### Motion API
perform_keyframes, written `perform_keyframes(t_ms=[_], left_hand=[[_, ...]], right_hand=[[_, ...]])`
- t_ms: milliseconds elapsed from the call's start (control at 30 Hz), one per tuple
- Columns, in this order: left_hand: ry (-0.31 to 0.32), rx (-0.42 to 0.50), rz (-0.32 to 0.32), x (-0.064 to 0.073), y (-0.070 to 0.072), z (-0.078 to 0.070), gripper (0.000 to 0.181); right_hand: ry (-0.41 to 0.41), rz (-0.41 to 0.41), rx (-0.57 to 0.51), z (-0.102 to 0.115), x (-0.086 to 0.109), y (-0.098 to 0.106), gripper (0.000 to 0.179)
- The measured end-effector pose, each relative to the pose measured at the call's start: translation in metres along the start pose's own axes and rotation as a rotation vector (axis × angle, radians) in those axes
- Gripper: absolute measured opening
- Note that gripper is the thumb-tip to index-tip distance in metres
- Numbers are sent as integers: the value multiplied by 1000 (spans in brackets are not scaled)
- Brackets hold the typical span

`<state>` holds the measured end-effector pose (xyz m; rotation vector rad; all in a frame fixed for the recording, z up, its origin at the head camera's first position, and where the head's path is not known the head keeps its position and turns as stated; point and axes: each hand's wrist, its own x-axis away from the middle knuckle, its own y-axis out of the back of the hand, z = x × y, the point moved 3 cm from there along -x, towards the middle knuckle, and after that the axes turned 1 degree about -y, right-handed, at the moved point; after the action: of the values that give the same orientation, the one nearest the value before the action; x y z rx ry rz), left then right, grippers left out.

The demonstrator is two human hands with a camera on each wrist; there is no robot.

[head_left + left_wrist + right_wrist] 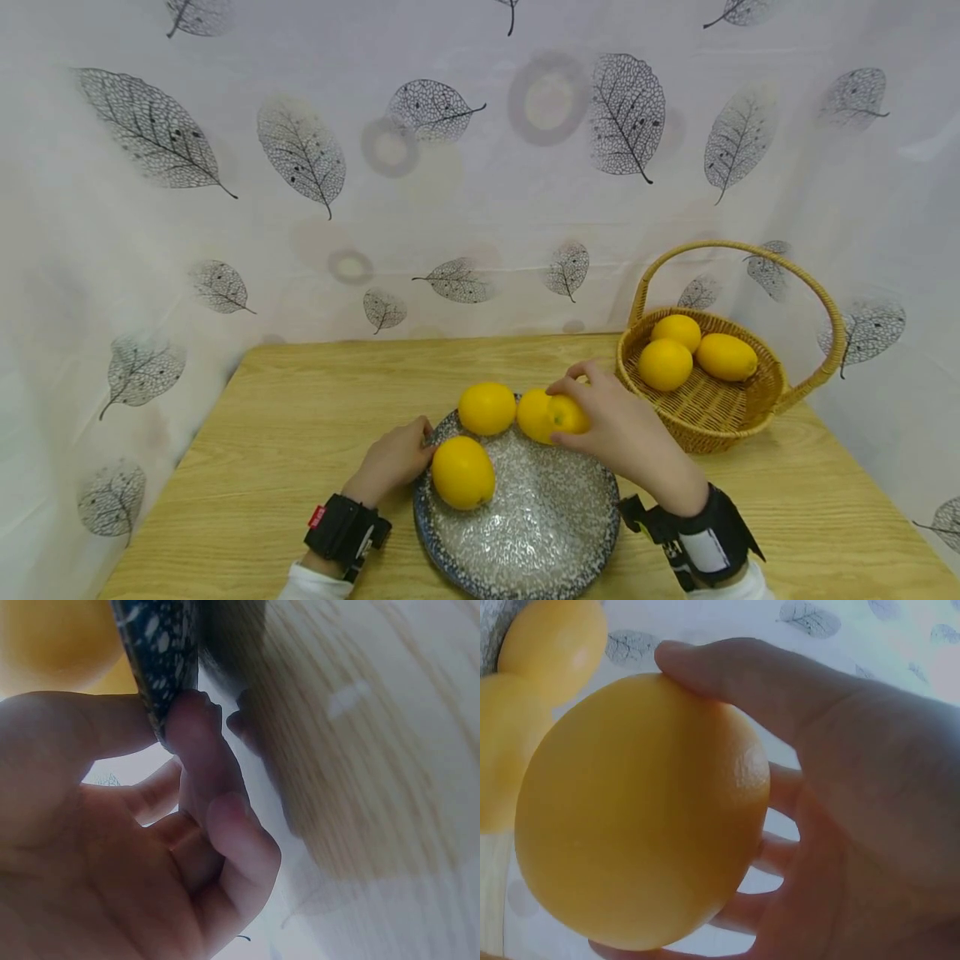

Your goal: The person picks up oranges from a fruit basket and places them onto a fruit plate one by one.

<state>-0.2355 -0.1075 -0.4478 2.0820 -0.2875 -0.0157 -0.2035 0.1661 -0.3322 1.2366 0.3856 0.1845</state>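
One fruit [641,814] fills the right hand [611,417]; the left hand [393,454] pinches one plate [525,533] of three more. One basket [697,437] by the desk's [300,400] right edge has three.

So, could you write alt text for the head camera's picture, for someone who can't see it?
A person's right hand holds a yellow fruit at the far edge of a speckled plate bearing other fruits, while the left hand grips its left edge. To the right on the wooden table, a basket holds three more fruits, before a leaf-print curtain.
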Motion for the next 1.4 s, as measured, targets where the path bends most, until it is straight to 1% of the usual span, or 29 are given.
perform_keyframes(t_ms=[133, 500, 667, 833, 1000, 1167, 1400], left_hand=[[-2, 4, -6, 0, 0, 0, 17], [-2, 6, -5, 1, 0, 1, 19], [-1, 10, -1, 0, 0, 1, 18], [2, 3, 0, -1, 0, 2, 18], [2, -5, 0, -1, -1, 2, 19], [5, -3, 2, -2, -1, 1, 18], [7, 0, 7, -1, 0, 2, 18]], right_hand=[[48, 5, 0, 8, -1, -4, 50], [109, 50, 10, 26, -2, -17, 49], [113, 89, 8, 29, -2, -23, 49], [128, 99, 23, 33, -3, -31, 50], [138, 128, 21, 36, -5, -38, 51], [140, 156, 23, 37, -6, -43, 51], [142, 190, -2, 36, -7, -47, 49]])
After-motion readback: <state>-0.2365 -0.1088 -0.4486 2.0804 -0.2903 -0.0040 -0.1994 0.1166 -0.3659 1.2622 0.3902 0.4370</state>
